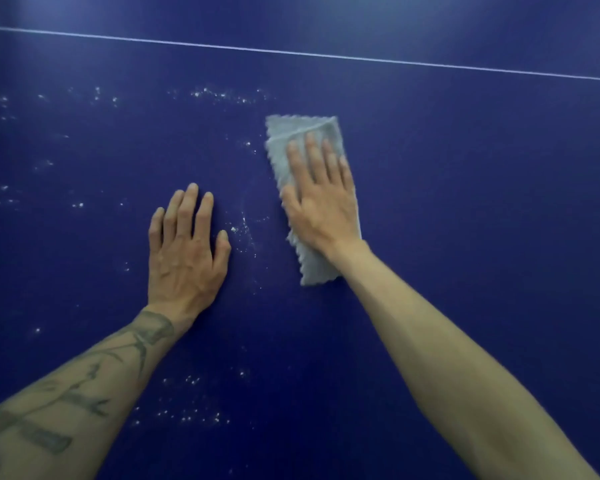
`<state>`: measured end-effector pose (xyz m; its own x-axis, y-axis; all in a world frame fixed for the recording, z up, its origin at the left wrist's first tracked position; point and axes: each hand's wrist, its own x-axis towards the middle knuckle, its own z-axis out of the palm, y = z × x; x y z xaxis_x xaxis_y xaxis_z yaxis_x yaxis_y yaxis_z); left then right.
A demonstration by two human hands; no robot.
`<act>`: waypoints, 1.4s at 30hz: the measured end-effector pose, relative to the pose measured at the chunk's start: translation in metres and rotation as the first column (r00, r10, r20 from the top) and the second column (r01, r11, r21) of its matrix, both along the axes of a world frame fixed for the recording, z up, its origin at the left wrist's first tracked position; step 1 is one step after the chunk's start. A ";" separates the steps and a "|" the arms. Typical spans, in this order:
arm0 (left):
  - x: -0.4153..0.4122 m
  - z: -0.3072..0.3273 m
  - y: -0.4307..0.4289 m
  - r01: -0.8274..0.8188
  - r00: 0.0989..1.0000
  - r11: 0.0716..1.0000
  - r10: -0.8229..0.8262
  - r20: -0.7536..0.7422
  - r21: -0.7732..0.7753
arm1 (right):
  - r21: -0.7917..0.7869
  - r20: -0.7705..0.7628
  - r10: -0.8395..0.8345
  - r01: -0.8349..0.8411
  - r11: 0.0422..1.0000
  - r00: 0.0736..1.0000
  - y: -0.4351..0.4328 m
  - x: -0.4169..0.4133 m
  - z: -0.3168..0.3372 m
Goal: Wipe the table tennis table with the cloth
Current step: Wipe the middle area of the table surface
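The dark blue table tennis table fills the whole view. A folded grey cloth with zigzag edges lies flat on it right of centre. My right hand presses down on the cloth with straight fingers, covering its middle. My left hand rests flat on the bare table, fingers straight, a short way left of the cloth and not touching it. White specks of dust are scattered over the table, mostly to the left of the cloth and below my left hand.
A thin white line crosses the table beyond the cloth, running from the upper left down to the right. More white specks lie near my left forearm. The blue surface right of the cloth shows no specks.
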<state>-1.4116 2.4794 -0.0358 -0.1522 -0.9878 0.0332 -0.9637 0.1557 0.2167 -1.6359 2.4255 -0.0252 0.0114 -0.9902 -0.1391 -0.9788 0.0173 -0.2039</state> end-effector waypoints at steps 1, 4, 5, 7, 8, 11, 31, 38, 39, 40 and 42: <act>0.001 -0.002 -0.001 -0.001 1.000 1.000 0.001 -0.002 -0.002 | -0.006 0.005 0.056 -0.056 0.998 0.998 0.010 -0.001 -0.002; 0.003 -0.005 -0.002 -0.008 1.000 1.000 0.008 -0.013 -0.008 | 0.017 0.001 -0.078 0.077 0.997 0.997 0.013 -0.037 -0.003; 0.003 -0.006 -0.001 -0.012 1.000 1.000 0.012 -0.015 -0.008 | 0.026 -0.011 -0.183 0.183 0.983 0.983 0.005 -0.050 -0.002; 0.003 -0.005 -0.002 -0.012 1.000 1.000 0.012 -0.020 -0.007 | 0.009 -0.022 -0.355 0.356 0.935 0.935 -0.020 -0.063 0.000; 0.003 -0.004 -0.002 -0.013 1.000 1.000 0.013 -0.022 -0.003 | 0.003 -0.013 -0.402 0.402 0.916 0.916 -0.034 -0.061 0.001; 0.002 -0.002 -0.003 -0.013 1.000 1.000 0.013 -0.022 0.006 | -0.007 -0.003 -0.395 0.395 0.919 0.919 -0.069 -0.029 -0.001; 0.002 -0.002 -0.005 -0.021 0.999 1.000 0.021 -0.029 -0.014 | -0.054 -0.007 0.059 -0.059 0.997 0.998 -0.017 0.042 -0.007; 0.004 -0.003 -0.004 -0.017 1.000 1.000 0.017 -0.021 -0.004 | -0.010 -0.016 -0.268 0.268 0.963 0.963 -0.038 -0.011 -0.004; 0.004 -0.003 -0.004 -0.016 1.000 1.000 0.016 -0.022 -0.005 | -0.020 -0.013 -0.311 0.311 0.950 0.950 -0.048 -0.003 -0.003; 0.004 -0.003 -0.004 -0.016 1.000 1.000 0.016 -0.023 -0.009 | -0.024 -0.005 -0.327 0.327 0.945 0.945 -0.056 0.008 -0.002; 0.004 -0.003 -0.004 -0.016 1.000 1.000 0.016 -0.018 -0.012 | -0.018 0.007 -0.281 0.281 0.960 0.960 -0.061 0.035 -0.003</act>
